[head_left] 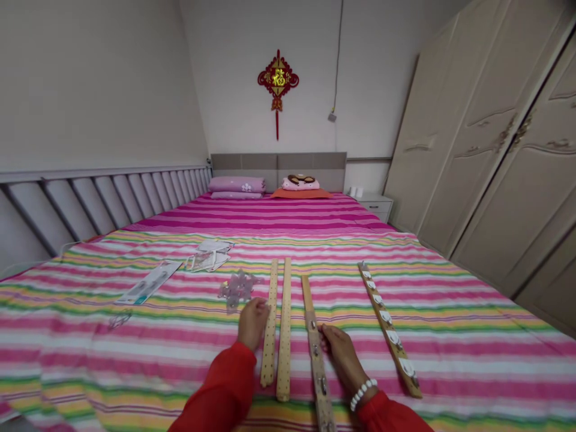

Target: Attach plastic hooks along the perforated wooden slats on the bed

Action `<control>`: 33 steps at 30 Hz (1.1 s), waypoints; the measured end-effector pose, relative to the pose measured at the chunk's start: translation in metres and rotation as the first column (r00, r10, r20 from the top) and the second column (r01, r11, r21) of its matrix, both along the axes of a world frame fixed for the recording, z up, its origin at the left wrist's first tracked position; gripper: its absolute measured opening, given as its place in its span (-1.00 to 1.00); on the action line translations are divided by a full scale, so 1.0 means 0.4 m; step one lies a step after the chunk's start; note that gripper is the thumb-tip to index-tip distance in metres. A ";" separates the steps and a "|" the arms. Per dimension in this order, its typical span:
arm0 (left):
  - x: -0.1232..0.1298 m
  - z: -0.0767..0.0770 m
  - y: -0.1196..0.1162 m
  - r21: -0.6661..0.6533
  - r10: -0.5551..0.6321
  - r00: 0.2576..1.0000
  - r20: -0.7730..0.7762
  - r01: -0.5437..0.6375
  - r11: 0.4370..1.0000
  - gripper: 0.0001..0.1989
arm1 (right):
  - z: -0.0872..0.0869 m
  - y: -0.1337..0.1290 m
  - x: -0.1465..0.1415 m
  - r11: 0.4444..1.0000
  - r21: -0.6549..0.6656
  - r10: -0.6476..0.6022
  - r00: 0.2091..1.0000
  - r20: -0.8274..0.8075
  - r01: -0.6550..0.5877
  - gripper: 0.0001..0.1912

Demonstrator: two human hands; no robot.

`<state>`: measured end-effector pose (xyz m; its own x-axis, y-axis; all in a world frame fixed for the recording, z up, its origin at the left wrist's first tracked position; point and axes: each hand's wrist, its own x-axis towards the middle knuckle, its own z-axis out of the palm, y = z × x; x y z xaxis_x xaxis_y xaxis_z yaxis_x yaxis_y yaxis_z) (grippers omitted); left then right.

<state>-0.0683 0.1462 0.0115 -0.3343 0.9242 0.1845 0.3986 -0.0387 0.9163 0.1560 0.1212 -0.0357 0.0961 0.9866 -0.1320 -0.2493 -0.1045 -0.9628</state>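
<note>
Hooked strip (318, 367) | between left hand (252, 320) and right hand (340, 348), nearer right | grips unclear

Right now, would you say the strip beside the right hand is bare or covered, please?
Partly covered: the strip carries metal pieces along its nearer part; its far end is bare.

Red ornament (278, 78) on far wall (229, 90). Purple bedding (237, 185) at bed's (288, 217) far left. Nightstand (377, 204) far right. Wardrobe (454, 132) right, railing (108, 199) left.
</note>
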 end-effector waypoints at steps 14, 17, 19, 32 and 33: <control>-0.120 0.023 0.075 -0.014 0.214 0.911 -0.352 -0.234 0.972 -0.82 | -0.002 0.002 -0.002 0.999 -0.023 -0.031 0.999 -0.027 0.031 -0.66; -0.138 0.036 0.060 -0.046 0.257 0.918 -0.302 -0.283 0.958 -0.83 | -0.002 0.002 -0.002 0.999 -0.032 -0.045 0.997 -0.064 0.043 -0.67; -0.150 0.041 0.044 -0.099 0.296 0.943 -0.149 -0.312 0.945 -0.81 | 0.000 0.001 -0.002 0.998 -0.037 -0.049 0.995 -0.084 0.046 -0.68; -0.028 0.077 -0.116 -0.052 -0.083 0.945 0.316 0.104 0.993 -0.55 | 0.045 -0.009 0.017 0.998 -0.061 -0.018 0.985 -0.169 0.008 -0.71; -0.016 0.089 -0.123 -0.010 -0.147 0.961 0.236 0.153 0.988 -0.57 | 0.054 -0.011 0.020 0.999 -0.036 -0.014 0.985 -0.169 0.008 -0.71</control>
<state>-0.0747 0.0970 0.0471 -0.2223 0.9707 0.0910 0.1643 -0.0547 0.9849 0.1639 0.1167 -0.0142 0.0805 0.9800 -0.1821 -0.4097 -0.1340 -0.9023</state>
